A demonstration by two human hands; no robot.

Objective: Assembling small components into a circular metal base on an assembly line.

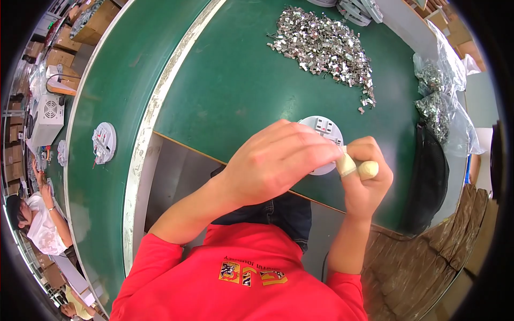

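My left hand (278, 159) reaches across, back of the hand up, its fingers drawn together in a pinch. Its fingertips meet my right hand (370, 179) at the tip of the right thumb. Pale yellow coverings wrap the right thumb (346, 166) and one right finger (368, 170); the other right fingers are curled. Anything pinched between the hands is too small or hidden to make out. Under them, on the green table (225, 101), lies a round white plastic part (316, 122) with small slotted pieces on its face, partly covered by the left hand.
A heap of small metal pieces (326, 45) spreads over the far table. Grey plastic parts (358, 10) lie behind it. At right are clear bags of pieces (435, 115) and a black bag (428, 182). Another round part (104, 143) sits on the left green strip; a co-worker (45, 224) is beyond.
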